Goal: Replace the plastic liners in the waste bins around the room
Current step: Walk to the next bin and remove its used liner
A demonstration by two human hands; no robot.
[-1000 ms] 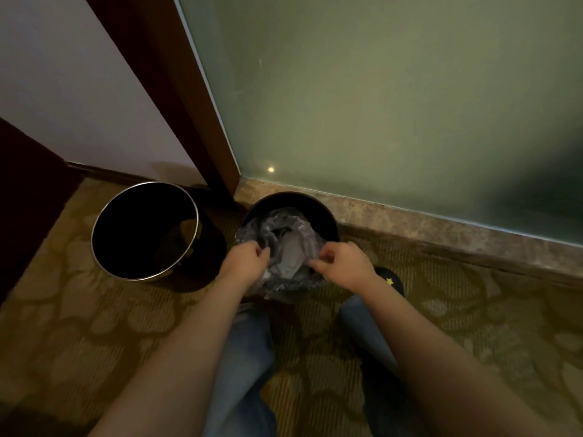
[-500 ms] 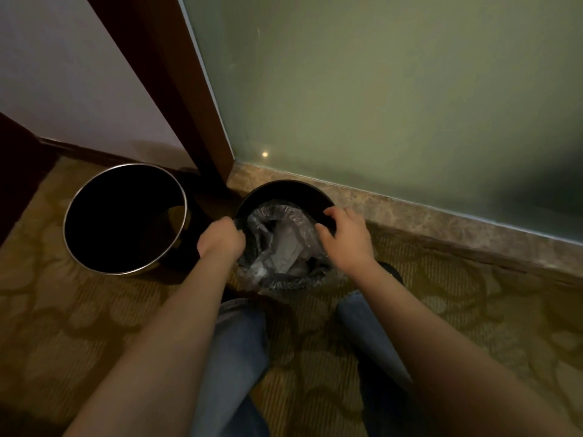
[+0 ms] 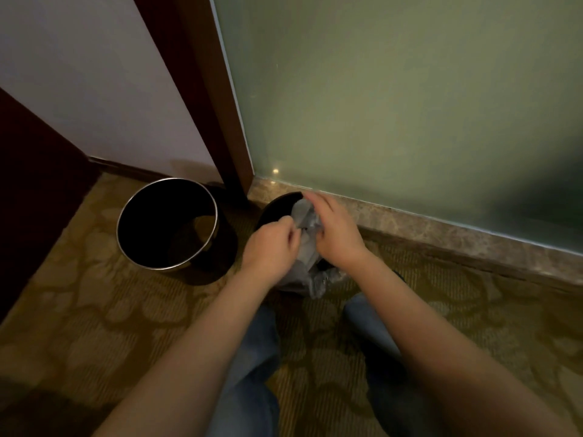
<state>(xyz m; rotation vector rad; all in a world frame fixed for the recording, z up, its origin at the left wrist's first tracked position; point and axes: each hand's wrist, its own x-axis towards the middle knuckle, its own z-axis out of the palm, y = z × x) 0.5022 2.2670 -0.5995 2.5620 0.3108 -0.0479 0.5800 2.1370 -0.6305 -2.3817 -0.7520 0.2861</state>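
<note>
The one head-worn camera looked forward and down from above the person's knees, close over the lined bin [image 3: 274, 209] at 12 o'clock, facing the glass wall [image 3: 394, 105] beyond.

Person, head view. Left forearm [image 3: 195, 342] and right forearm [image 3: 441, 335]: bare from wrist to frame edge. Left hand [image 3: 271, 247] and right hand [image 3: 337, 234]: uncovered; the right hand's fingers [image 3: 318, 200] are blurred, so detail is unreadable. Legs: blue denim trousers [image 3: 252, 357], paler wash on the left leg, right leg in deep shadow. Cloth lightly creased. Footwear cannot be made out.
</note>
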